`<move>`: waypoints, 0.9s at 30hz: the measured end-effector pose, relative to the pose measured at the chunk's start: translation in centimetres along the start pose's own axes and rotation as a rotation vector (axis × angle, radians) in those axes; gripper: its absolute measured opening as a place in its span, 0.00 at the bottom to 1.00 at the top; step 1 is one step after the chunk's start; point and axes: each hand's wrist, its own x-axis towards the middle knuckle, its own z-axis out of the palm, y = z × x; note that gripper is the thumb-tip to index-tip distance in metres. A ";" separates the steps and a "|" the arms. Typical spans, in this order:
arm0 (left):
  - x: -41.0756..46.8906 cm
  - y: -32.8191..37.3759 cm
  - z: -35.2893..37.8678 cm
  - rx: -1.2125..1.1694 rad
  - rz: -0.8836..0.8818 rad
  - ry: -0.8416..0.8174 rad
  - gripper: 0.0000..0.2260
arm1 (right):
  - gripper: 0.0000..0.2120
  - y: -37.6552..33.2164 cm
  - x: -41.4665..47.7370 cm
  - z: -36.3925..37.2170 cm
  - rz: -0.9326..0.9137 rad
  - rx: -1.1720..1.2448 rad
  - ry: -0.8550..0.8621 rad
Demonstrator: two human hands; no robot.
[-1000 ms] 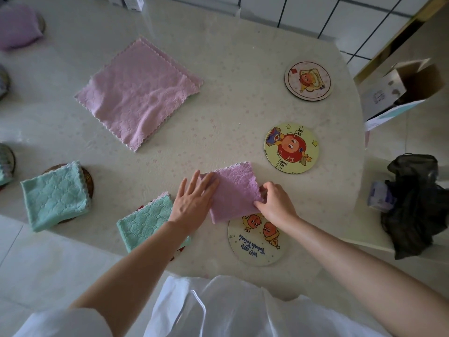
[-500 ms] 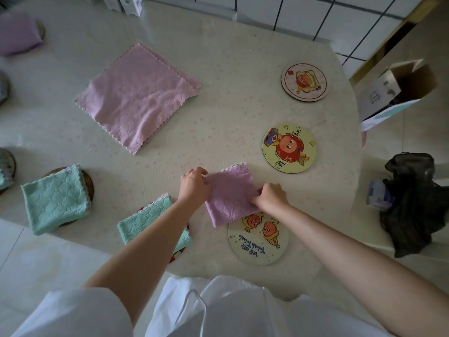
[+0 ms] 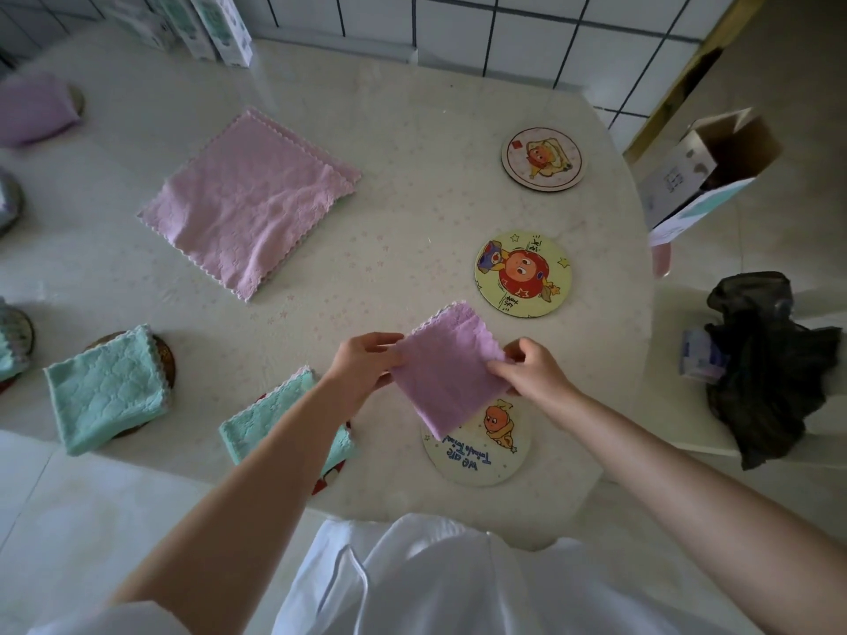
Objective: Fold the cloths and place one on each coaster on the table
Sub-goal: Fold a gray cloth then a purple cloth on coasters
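Holding the folded pink cloth [image 3: 447, 378] by its two side edges, the left hand [image 3: 364, 364] and right hand [image 3: 534, 373] each pinch it between thumb and fingers. The cloth hangs partly over the nearest coaster [image 3: 486, 451], close to the front edge of the table [image 3: 412, 231]. Judged light, soft and limp; its layers could slide apart. Hold advised at opposite edges, through all layers, so the fold keeps while it is lowered flat onto the coaster.

The folded purple cloth [image 3: 447, 378] hides the top of the coaster [image 3: 476, 460] beneath it, and left of it a forearm [image 3: 293, 451] covers part of a teal cloth [image 3: 252, 419].
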 end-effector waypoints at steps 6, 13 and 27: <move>-1.8 -4.2 2.1 0.003 -0.035 -0.009 0.12 | 0.14 5.2 -2.8 -0.8 0.074 0.160 0.105; -1.9 -9.0 3.4 0.249 0.014 0.160 0.12 | 0.12 10.0 -4.3 0.1 0.155 0.121 0.182; -2.5 -8.6 2.8 0.706 0.183 0.289 0.07 | 0.13 9.5 -4.5 -0.4 0.032 -0.287 0.188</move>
